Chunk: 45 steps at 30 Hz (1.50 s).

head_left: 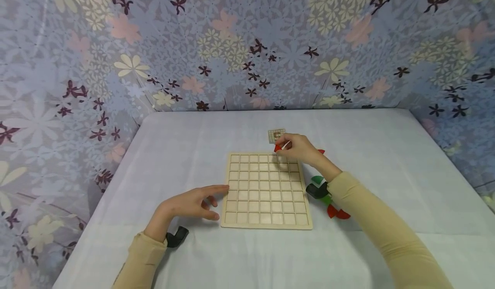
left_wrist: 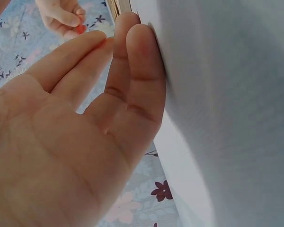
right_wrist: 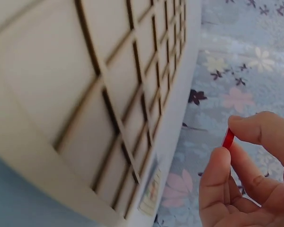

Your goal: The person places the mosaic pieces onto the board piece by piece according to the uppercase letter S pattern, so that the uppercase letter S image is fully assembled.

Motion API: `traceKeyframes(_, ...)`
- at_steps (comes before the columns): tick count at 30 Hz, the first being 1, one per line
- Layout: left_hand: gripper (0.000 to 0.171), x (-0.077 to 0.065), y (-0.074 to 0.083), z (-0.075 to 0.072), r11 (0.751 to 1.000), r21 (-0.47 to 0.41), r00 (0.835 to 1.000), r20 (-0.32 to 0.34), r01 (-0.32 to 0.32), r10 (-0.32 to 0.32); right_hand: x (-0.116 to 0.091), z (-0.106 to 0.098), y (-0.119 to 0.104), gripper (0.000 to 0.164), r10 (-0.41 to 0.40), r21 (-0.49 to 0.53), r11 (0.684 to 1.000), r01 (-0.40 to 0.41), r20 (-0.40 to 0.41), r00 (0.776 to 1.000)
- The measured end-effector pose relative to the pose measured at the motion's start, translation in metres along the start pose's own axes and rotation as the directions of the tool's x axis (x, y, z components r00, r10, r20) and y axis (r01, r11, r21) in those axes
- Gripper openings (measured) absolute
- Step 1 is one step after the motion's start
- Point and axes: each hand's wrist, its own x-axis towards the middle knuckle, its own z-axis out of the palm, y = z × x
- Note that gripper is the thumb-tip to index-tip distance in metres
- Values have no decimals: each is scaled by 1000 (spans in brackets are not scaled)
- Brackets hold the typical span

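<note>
A flat wooden board [head_left: 267, 226] with a grid of square recesses lies on the table. My right hand [head_left: 297, 147] is over its far edge and pinches a small, thin red piece [right_wrist: 228, 138] between thumb and fingertip. Just beyond that hand lies a small card [head_left: 273, 136] with a printed grid and a coloured figure. At the board's left edge is my left hand [head_left: 189, 203], fingers loosely extended and holding nothing. Its index fingertip reaches the rim. The palm and relaxed fingers show large in the left wrist view.
Right of the board lie green pieces [head_left: 317, 179] and red pieces [head_left: 343, 214], partly hidden by the right forearm and its black wrist camera [head_left: 317, 191]. Another red piece [head_left: 321, 152] peeks out behind the right wrist. White cloth [head_left: 185, 142] covers the table; floral fabric [head_left: 247, 44] rises behind.
</note>
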Motion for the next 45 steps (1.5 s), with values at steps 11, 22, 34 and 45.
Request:
traceKeyframes(11,80,2,0,0,999,33,1000,-4,-22,23,0,18,4,29,-32,-41,998,38,143,989)
traceKeyframes(22,79,2,0,0,998,52,1000,-14,-27,28,3,24,7,25,-105,-99,987,127,197,975)
traceKeyframes(34,79,1,-1,1,998,46,999,-12,-34,34,6,28,11,22,-133,-143,975,167,223,966)
traceKeyframes(45,86,8,-2,9,980,184,996,-43,-70,79,6,30,8,23,-144,-145,973,180,233,962)
